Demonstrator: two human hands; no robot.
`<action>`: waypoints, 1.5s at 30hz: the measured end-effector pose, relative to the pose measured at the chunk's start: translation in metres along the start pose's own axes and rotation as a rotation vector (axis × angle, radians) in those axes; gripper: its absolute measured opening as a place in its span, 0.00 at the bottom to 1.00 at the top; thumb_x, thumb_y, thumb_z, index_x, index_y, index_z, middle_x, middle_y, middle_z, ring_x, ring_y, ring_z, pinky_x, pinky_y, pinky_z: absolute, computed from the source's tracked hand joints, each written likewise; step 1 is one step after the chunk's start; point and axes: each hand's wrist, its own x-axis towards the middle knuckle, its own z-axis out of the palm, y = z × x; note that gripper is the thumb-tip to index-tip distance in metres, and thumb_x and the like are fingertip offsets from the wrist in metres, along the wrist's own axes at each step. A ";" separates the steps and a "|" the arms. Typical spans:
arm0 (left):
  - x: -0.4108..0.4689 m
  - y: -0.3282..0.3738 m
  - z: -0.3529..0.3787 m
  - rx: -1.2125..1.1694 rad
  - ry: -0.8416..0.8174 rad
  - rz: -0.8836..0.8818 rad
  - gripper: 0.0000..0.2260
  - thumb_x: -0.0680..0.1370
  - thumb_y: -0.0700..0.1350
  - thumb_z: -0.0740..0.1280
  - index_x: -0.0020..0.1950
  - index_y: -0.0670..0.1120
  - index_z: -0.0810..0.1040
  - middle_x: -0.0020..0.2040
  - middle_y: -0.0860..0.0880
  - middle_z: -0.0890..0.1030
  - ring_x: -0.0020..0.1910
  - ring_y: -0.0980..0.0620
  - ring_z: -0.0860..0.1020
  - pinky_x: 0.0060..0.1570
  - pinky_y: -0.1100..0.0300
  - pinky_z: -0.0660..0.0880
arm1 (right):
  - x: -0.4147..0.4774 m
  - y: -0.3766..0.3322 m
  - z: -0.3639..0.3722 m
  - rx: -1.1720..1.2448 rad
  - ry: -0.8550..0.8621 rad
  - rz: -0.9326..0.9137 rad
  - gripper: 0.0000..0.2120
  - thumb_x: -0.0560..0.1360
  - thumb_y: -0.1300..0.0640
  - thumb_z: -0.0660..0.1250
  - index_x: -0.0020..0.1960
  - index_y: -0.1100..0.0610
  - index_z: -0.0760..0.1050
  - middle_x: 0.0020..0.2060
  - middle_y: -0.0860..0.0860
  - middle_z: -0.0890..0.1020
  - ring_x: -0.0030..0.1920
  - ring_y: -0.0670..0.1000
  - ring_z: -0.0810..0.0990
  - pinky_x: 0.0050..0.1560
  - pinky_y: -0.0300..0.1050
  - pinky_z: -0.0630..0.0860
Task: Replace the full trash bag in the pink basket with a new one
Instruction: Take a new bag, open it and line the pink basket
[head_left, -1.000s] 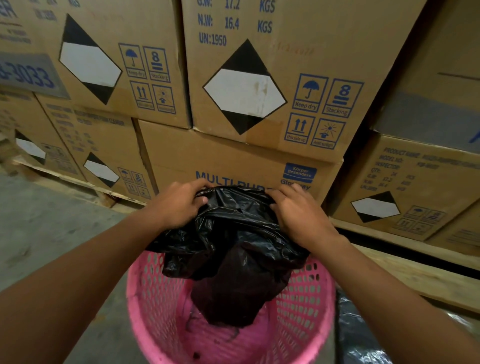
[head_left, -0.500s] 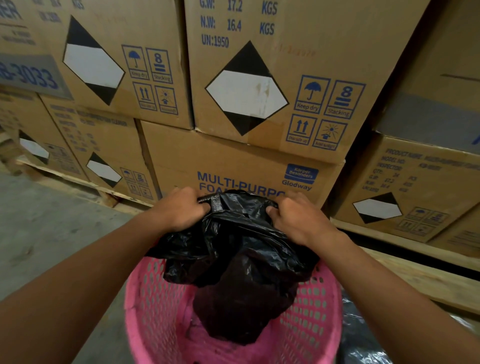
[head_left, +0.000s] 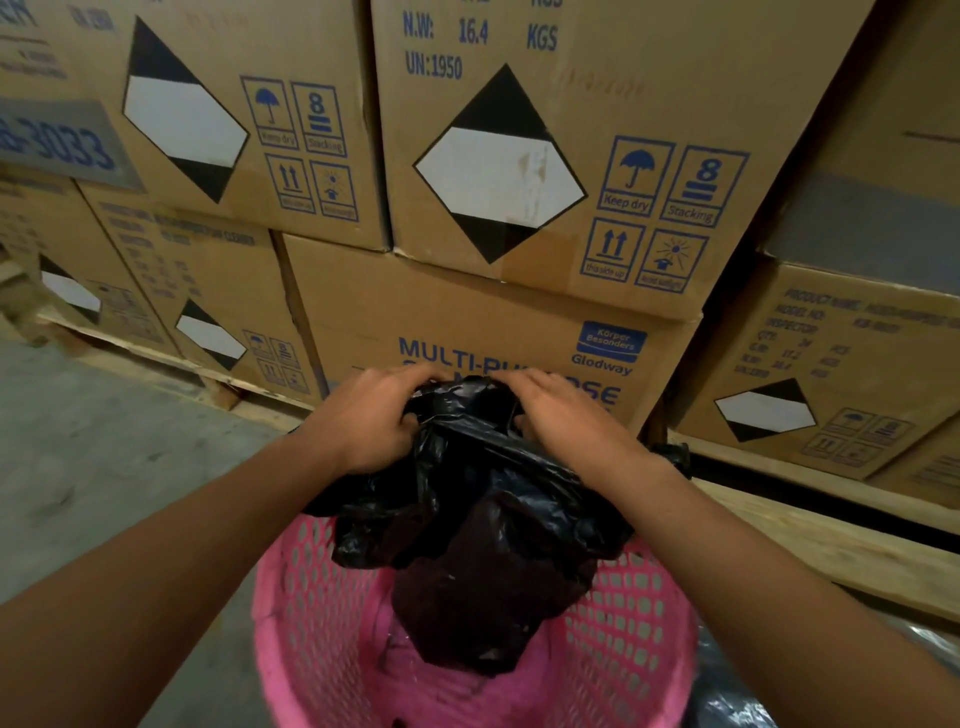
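A pink perforated basket stands on the floor at the bottom centre. A crumpled black trash bag hangs over it, its lower end dangling inside the basket. My left hand grips the bag's bunched top on the left. My right hand grips the same top edge on the right. Both hands hold the bag above the basket's far rim. The basket's floor is mostly hidden by the bag.
Stacked cardboard boxes on wooden pallets fill the wall right behind the basket. Grey concrete floor lies to the left. Shiny black plastic lies on the floor at the basket's right.
Both hands have drawn closer together on the bag's top. The view has dipped slightly, so the basket sits lower in frame.
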 end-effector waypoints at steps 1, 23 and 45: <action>0.001 -0.002 0.000 -0.016 -0.023 -0.022 0.24 0.73 0.41 0.65 0.66 0.60 0.70 0.59 0.51 0.83 0.58 0.45 0.80 0.52 0.51 0.77 | 0.001 0.001 -0.002 0.030 -0.034 0.023 0.30 0.83 0.67 0.61 0.81 0.50 0.57 0.75 0.52 0.67 0.75 0.56 0.64 0.70 0.54 0.66; -0.047 -0.022 -0.006 -0.082 0.120 -0.025 0.21 0.81 0.48 0.62 0.74 0.53 0.70 0.68 0.49 0.78 0.67 0.47 0.75 0.61 0.58 0.70 | -0.030 0.014 -0.026 0.027 -0.015 0.011 0.27 0.85 0.48 0.58 0.81 0.54 0.57 0.75 0.51 0.67 0.76 0.55 0.63 0.72 0.48 0.64; -0.094 -0.024 -0.008 -0.073 0.165 -0.036 0.30 0.80 0.50 0.66 0.79 0.58 0.59 0.80 0.56 0.57 0.76 0.57 0.60 0.71 0.58 0.61 | -0.044 0.013 -0.020 -0.057 -0.167 -0.011 0.37 0.82 0.49 0.63 0.84 0.55 0.47 0.82 0.52 0.54 0.81 0.53 0.54 0.79 0.43 0.53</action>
